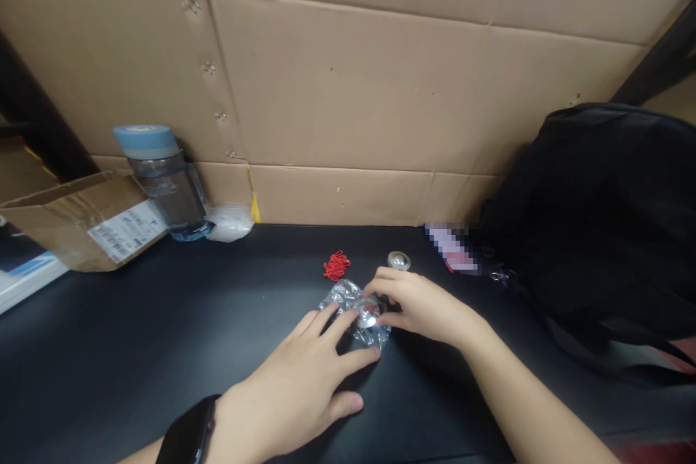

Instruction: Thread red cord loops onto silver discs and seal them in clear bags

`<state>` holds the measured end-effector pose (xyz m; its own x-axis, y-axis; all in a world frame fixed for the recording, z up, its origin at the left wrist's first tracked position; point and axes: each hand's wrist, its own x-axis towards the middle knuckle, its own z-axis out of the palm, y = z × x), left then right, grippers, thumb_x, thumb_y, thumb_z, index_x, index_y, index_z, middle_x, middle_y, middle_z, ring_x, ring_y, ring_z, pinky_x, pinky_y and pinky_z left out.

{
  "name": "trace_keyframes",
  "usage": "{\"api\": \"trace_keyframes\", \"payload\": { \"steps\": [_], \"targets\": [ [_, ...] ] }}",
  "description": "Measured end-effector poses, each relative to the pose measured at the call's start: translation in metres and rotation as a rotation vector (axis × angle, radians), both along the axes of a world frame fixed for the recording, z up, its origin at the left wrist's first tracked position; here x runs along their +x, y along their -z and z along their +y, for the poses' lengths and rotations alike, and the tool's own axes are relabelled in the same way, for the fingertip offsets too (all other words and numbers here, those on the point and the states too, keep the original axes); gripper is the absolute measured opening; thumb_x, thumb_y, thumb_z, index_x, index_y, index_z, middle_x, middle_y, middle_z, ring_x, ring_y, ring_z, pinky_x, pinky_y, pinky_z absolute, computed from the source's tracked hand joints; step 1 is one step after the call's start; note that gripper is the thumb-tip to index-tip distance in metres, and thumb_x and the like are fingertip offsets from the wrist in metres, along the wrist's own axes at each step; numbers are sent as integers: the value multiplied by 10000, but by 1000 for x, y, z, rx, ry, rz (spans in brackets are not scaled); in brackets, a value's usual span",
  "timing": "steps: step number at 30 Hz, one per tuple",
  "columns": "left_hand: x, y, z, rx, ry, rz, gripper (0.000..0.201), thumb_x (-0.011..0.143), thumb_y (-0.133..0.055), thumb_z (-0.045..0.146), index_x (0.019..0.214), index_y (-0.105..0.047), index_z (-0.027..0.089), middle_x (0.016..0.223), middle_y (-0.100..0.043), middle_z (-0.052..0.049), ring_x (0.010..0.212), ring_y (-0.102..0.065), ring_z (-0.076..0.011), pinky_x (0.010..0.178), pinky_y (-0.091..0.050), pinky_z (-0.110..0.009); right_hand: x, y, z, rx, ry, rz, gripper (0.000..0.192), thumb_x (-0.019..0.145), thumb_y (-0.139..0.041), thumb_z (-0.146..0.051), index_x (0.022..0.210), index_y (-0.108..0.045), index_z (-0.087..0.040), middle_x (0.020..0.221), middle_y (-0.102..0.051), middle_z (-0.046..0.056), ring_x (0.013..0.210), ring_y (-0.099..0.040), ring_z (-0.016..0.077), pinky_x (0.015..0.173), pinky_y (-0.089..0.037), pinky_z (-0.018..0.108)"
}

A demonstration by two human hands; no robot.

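A small clear round shell [367,312], shiny and dome-like, rests on a crumpled clear plastic bag [341,294] on the black table. A bit of red shows through it. My right hand [402,299] grips the shell's right rim between thumb and fingers. My left hand [320,355] lies spread over the bag's near left side, its fingertips beside the shell and on the film. A second clear round piece [399,259] sits just beyond my right hand. Behind the bag is a little heap of red cord loops [336,265].
At the left stand a blue-lidded water bottle [163,181], a brown paper bag [92,221] with a label, and a white plastic bundle [231,222]. A black backpack [603,225] fills the right side. Cardboard [348,101] walls off the back.
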<state>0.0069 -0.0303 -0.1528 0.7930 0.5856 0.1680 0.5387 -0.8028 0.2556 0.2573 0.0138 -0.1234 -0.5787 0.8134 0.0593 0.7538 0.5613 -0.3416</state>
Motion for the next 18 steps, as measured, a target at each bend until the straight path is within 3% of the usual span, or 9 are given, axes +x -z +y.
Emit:
{"api": "trace_keyframes", "payload": {
  "steps": [6,12,18],
  "targets": [
    [-5,-3,4,-65,53,23,658,835,-762,394,1441,-513,456,1600,-387,-35,1455,-360,-387,1136,-394,-609,-5,2,-1,6,-17,17,426,765,-855,-272,1141,-655,-279,1077,-608,5,881,-617,168,778,-495,262],
    [-7,-12,9,-131,78,57,640,830,-770,348,1417,-543,467,1621,-365,-12,1489,-317,-385,1176,-334,-613,-12,4,-2,117,-15,-28,455,734,-874,-285,1130,-651,-267,1102,-597,23,953,-591,206,775,-496,287],
    [-11,-15,14,-150,92,52,557,843,-759,346,1358,-597,483,1604,-390,1,1502,-293,-391,1176,-318,-630,-18,12,-1,241,-19,-22,349,841,-766,-238,1167,-643,-251,1110,-592,58,985,-566,227,813,-490,324]
  ]
}}
